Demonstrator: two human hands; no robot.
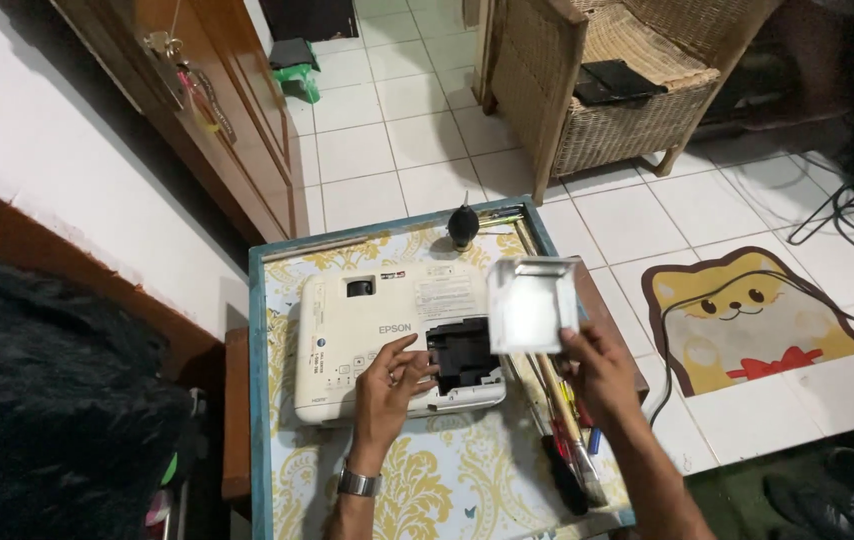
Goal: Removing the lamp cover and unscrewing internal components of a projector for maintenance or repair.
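A white projector point(377, 335) lies flat on a small table point(447, 480) covered with a yellow and white patterned cloth. A rectangular opening point(464, 352) in the top of the projector, on the side toward the person, shows a dark interior.

The left hand point(392, 385) rests on the projector at the near edge, just left of the opening. Its fingers are bent and lightly spread, with the fingertips touching the white casing beside the opening. A metal wristwatch point(358, 483) sits on the left wrist.

The right hand point(602, 365) holds a square white cover point(533, 303) above the right end of the projector. The fingers pinch the lower right corner of the cover, which is lifted clear of the opening and tilted toward the camera.

To the right of the projector, several brushes and screwdrivers point(567, 440) lie along the table edge. A black rubber air blower point(463, 225) stands on the table behind the projector. On the tiled floor farther behind the projector stands a wicker chair point(627, 90). To the right of the projector, a cat-shaped floor mat point(747, 320) lies on the tiles.
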